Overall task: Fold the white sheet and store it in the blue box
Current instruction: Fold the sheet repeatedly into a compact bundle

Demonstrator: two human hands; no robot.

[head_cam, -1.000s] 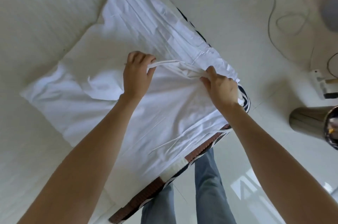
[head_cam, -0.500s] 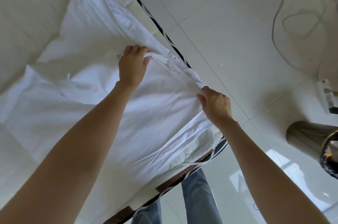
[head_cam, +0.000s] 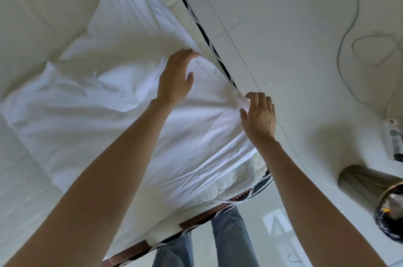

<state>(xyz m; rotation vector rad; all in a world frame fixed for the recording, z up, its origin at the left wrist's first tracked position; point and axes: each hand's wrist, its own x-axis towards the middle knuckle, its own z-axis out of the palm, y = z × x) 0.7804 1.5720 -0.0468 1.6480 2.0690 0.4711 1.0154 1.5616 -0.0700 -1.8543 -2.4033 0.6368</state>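
The white sheet lies partly folded and wrinkled on the bed, its far edge running along the mattress side. My left hand rests flat on the sheet near that edge, fingers spread, holding nothing. My right hand hovers open with its fingers apart at the sheet's edge, close to the mattress corner. No blue box is in view.
The cream quilted mattress fills the left, with a black-and-white trimmed edge. Pale tiled floor lies to the right with a loose cable. A metal bin stands at the right edge. My jeans-clad legs stand below.
Both hands carried a pinched fold of sheet toward the mattress edge, then let it go and opened flat. The view shifted right and closer.
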